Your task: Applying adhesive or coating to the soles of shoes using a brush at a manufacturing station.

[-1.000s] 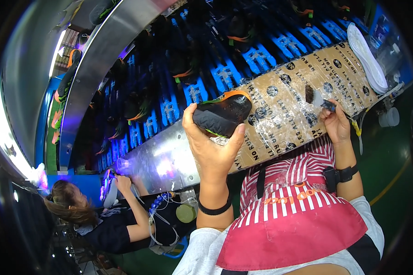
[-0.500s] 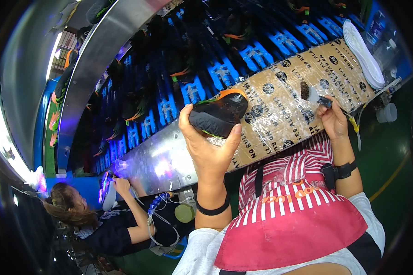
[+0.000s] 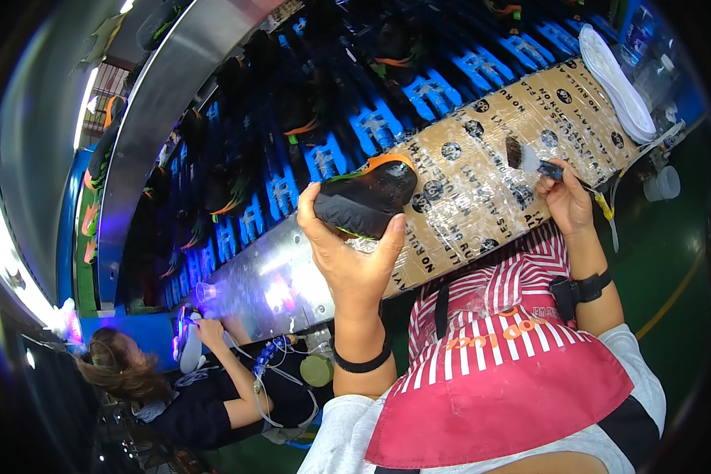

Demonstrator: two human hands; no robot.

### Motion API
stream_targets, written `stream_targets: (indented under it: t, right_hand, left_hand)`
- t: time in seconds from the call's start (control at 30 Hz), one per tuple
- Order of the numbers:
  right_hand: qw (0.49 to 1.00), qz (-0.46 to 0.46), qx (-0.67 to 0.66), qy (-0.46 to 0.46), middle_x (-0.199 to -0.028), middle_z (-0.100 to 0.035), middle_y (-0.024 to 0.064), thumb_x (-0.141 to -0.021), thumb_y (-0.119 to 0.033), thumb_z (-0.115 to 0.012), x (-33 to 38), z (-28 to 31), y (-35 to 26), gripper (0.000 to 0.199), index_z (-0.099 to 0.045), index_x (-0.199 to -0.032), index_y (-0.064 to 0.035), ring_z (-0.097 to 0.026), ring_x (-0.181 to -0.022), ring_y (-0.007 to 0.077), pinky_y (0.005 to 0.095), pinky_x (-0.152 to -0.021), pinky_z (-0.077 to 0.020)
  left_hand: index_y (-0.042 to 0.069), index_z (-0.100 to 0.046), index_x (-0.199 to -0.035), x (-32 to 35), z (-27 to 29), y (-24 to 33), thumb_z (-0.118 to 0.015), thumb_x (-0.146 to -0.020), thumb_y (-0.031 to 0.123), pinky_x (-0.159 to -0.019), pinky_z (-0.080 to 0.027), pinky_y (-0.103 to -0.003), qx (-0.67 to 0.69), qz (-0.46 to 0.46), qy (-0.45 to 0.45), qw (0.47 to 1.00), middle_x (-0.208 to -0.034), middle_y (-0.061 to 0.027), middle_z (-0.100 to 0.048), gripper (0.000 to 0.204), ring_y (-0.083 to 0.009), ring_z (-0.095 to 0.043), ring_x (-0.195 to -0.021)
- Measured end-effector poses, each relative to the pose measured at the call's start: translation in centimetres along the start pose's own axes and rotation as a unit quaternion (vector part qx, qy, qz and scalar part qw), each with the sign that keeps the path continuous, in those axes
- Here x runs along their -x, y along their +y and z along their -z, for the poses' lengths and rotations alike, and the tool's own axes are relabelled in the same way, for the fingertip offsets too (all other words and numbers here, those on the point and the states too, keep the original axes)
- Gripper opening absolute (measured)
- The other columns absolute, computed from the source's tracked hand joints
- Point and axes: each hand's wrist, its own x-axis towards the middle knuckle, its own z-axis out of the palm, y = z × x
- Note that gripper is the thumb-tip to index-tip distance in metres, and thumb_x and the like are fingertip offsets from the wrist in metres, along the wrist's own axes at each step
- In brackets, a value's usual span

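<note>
My left hand (image 3: 351, 257) is closed round a black shoe upper (image 3: 363, 201) with an orange and green collar edge. Thumb and fingers press it from both sides, above the left end of the cardboard-covered ledge (image 3: 458, 213). In my right hand (image 3: 567, 201) is a brush (image 3: 533, 163), its dark handle end between thumb and fingers and its brown bristles pointing left over the cardboard. Shoe and brush are apart. A white shoe sole (image 3: 615, 83) lies at the right end of the ledge.
Beyond the ledge, several black shoe uppers rest along a conveyor with blue slats (image 3: 375, 126). To my left a co-worker (image 3: 205, 387) handles a shoe near the metal ledge (image 3: 253, 296). A clear cup (image 3: 662, 183) and a cable (image 3: 603, 207) are at the right.
The shoe upper and my left hand have shifted slightly left in the picture, and so has the brush with my right hand. Both grips stay the same.
</note>
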Motion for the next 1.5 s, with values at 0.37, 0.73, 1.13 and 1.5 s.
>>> stream_targets:
  t: [0.37,0.73,1.13,1.5]
  right_hand:
    - [0.999,0.002,0.021,0.023,-0.079,-0.052,0.008,-0.088,-0.023,-0.054,-0.01,0.08,0.11,0.032,-0.051,-0.111,-0.002,-0.045,-0.074,0.0183,0.032,-0.072,-0.0365]
    - [1.0,0.0,0.0,0.006,-0.084,-0.056,0.0081,-0.087,-0.02,-0.056,-0.02,-0.12,0.01,0.034,-0.051,-0.111,0.0037,-0.052,-0.076,0.015,0.0311,-0.074,-0.0411]
    - [0.999,-0.001,0.023,0.028,-0.079,-0.053,0.008,-0.088,-0.024,-0.054,-0.02,0.15,0.12,0.033,-0.051,-0.111,-0.0016,-0.046,-0.074,0.0184,0.0321,-0.073,-0.0373]
    - [0.999,-0.004,0.02,0.027,-0.08,-0.053,0.0081,-0.087,-0.025,-0.055,-0.05,0.13,0.12,0.035,-0.05,-0.112,-0.0011,-0.046,-0.075,0.0181,0.0324,-0.074,-0.0377]
  left_hand:
    - [0.006,-0.027,-0.127,0.1,-0.07,-0.03,-0.071,-0.069,0.014,-0.08,-0.044,-0.028,-0.013,-0.017,-0.003,1.0,-0.101,-0.0102,-0.05,0.073,-0.0164,-0.052,-0.089]
    - [0.006,-0.027,-0.127,0.3,0.04,-0.17,-0.071,-0.069,0.015,-0.079,-0.044,-0.029,-0.007,-0.017,0.001,1.0,-0.1,-0.0098,-0.05,0.074,-0.0165,-0.052,-0.088]
    - [0.005,-0.028,-0.128,0.45,0.03,-0.06,-0.078,-0.06,0.014,-0.08,-0.047,-0.032,-0.003,0.0,0.012,1.0,-0.106,-0.0152,-0.048,0.085,-0.0232,-0.054,-0.095]
    - [0.006,-0.027,-0.129,0.33,-0.05,0.03,-0.077,-0.06,0.012,-0.079,-0.049,-0.032,-0.015,-0.013,0.009,1.0,-0.106,-0.0155,-0.05,0.086,-0.0227,-0.057,-0.092]
